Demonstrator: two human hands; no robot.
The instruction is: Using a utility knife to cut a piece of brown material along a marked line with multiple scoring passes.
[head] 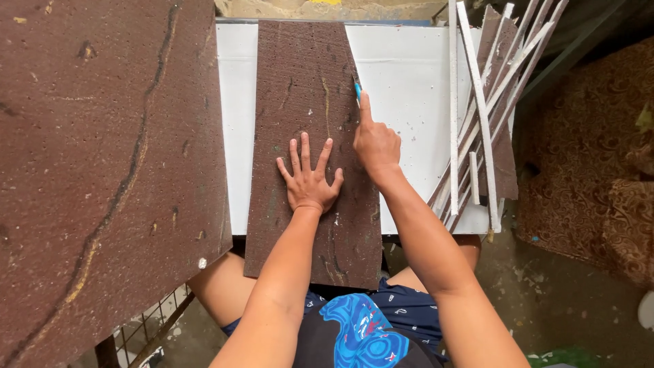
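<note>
left hand [308,178] flat on brown panel [310,88]

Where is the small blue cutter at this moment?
In the head view the blue cutter is in the right hand, at the right edge of the brown panel, beyond the left hand.

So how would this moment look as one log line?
left hand: flat on brown marbled panel | right hand: grip on blue cutter at panel edge | white board beneath
</note>
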